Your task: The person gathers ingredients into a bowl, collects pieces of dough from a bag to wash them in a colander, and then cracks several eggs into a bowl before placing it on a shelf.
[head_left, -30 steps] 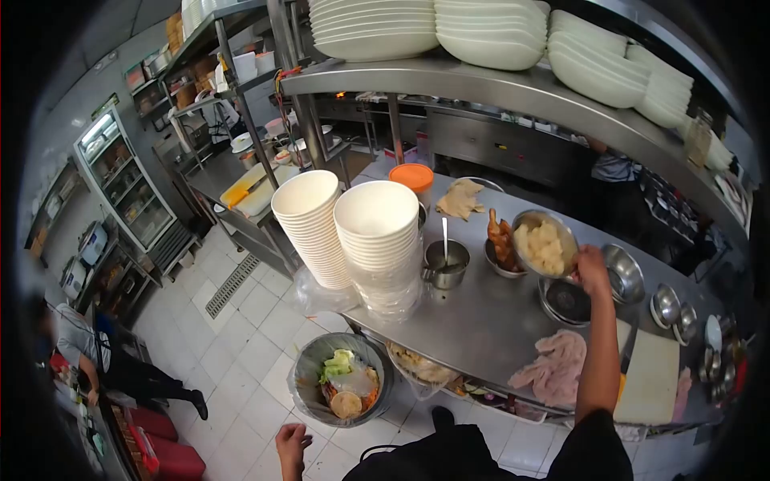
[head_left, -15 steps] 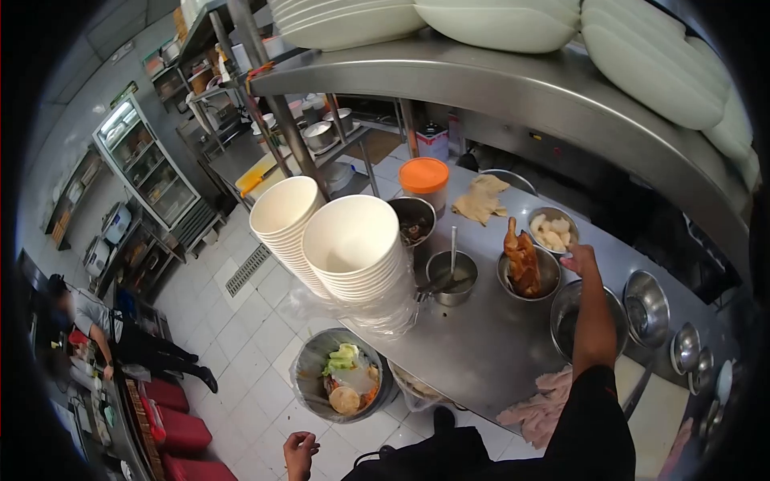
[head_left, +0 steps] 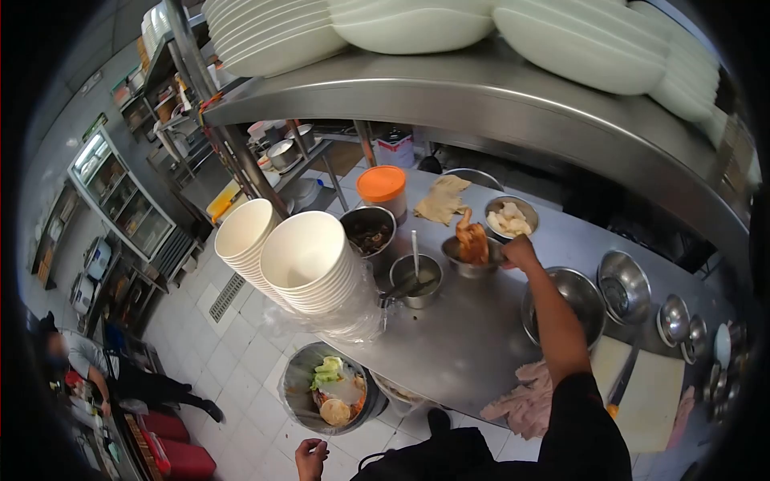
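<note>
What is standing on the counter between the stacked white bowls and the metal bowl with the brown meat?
In the head view, a small steel pot with a utensil standing in it lies between the stacked white bowls and the meat bowl, which the right hand touches.

A steel counter (head_left: 473, 337) carries stacked white bowls (head_left: 309, 264), metal bowls (head_left: 622, 284), a cutting board (head_left: 650, 393).
</note>
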